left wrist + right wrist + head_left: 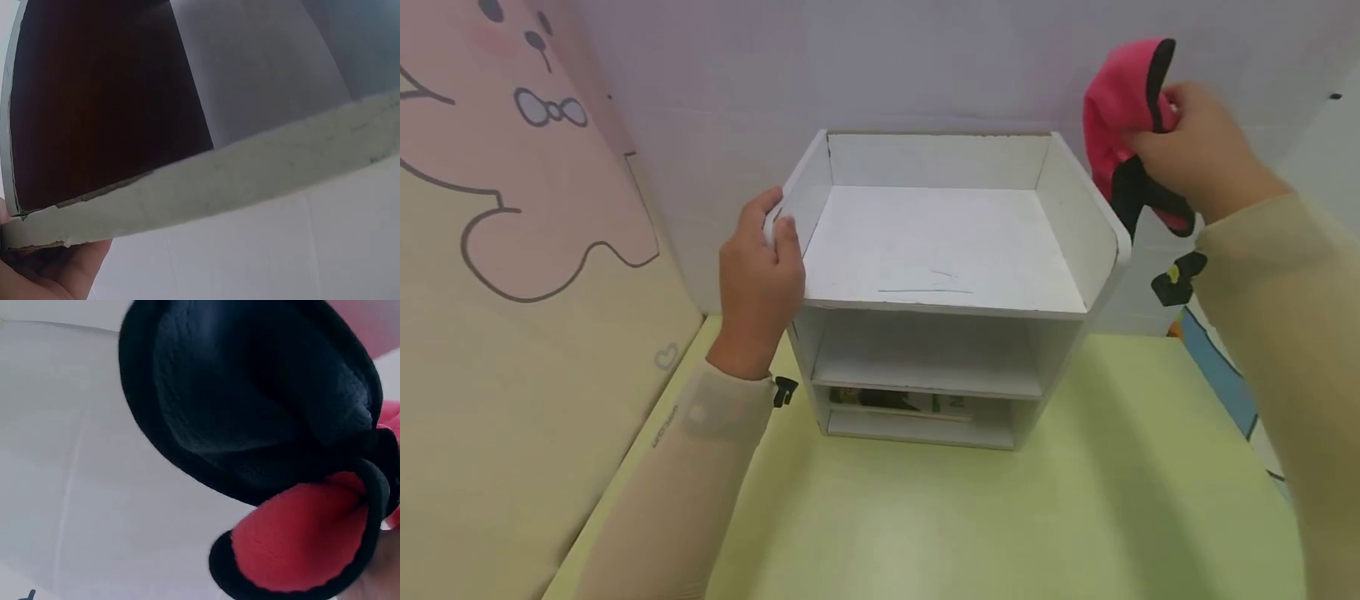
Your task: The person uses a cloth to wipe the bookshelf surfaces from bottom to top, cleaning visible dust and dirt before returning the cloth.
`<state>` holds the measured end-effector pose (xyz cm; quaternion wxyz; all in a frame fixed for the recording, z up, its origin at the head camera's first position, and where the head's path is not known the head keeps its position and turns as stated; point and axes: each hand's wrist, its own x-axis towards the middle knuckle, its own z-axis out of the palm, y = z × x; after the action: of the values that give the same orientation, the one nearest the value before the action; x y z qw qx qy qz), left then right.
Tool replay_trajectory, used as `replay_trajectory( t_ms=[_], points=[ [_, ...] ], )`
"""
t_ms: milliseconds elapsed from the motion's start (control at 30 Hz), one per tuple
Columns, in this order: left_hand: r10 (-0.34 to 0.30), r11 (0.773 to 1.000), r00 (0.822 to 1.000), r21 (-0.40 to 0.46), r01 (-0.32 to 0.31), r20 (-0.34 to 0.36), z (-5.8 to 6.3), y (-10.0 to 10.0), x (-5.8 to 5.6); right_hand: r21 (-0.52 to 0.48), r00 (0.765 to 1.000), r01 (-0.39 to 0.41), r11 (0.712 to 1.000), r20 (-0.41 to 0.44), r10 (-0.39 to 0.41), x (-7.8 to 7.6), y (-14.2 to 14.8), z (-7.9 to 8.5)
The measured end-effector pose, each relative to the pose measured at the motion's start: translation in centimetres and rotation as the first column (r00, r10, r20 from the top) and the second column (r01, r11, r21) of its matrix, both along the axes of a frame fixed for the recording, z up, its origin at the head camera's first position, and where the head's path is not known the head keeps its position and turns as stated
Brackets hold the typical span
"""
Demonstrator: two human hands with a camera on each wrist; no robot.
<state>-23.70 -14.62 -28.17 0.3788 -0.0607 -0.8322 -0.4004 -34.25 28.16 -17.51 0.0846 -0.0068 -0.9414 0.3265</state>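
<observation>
A white desktop shelf (932,237) with a raised rim and two compartments stands on the green table (925,525). My left hand (758,275) grips the upper edge of its left side panel, thumb inside and fingers outside. In the left wrist view, those fingers (81,265) curl under a pale, chipped panel edge (206,194). Beyond the shelf's right side, my right hand (1202,150) pinches a bunched red cloth (1112,108) with black trim, held up near the right panel. The right wrist view shows the cloth's dark fuzzy side and a red fold (300,537).
A book or magazine (895,402) lies in the shelf's lowest compartment. A padded wall panel with a cartoon bear (542,208) rises along the left. Behind the shelf is a pale wall (925,67). Something blue (1221,367) shows past the table's right edge.
</observation>
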Motion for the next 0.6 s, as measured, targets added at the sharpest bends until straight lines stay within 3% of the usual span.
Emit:
replay_trajectory(
  t_ms=[100, 233, 400, 600],
  points=[
    [0.008, 1.000, 1.000, 0.005, -0.008, 0.006, -0.1, 0.0, 0.2, 0.094, 0.999, -0.032, 0.995, -0.006, 0.033, -1.0, -0.5, -0.7],
    [0.004, 1.000, 1.000, 0.004, -0.004, 0.006, -0.2, 0.3, 0.5, 0.137, 0.997, -0.059, 0.989, -0.049, 0.066, -2.0, -0.7, -2.5],
    [0.007, 1.000, 1.000, -0.002, -0.007, 0.003, -0.1, 0.7, 0.6, 0.061, 0.993, -0.072, 0.996, -0.088, 0.077, -3.1, -0.5, -4.3],
    [0.011, 1.000, 1.000, -0.012, -0.011, 0.013, 0.1, 0.9, 0.8, -0.030, 0.995, -0.074, 0.997, -0.076, 0.071, -3.9, -0.2, -4.7]
  ],
)
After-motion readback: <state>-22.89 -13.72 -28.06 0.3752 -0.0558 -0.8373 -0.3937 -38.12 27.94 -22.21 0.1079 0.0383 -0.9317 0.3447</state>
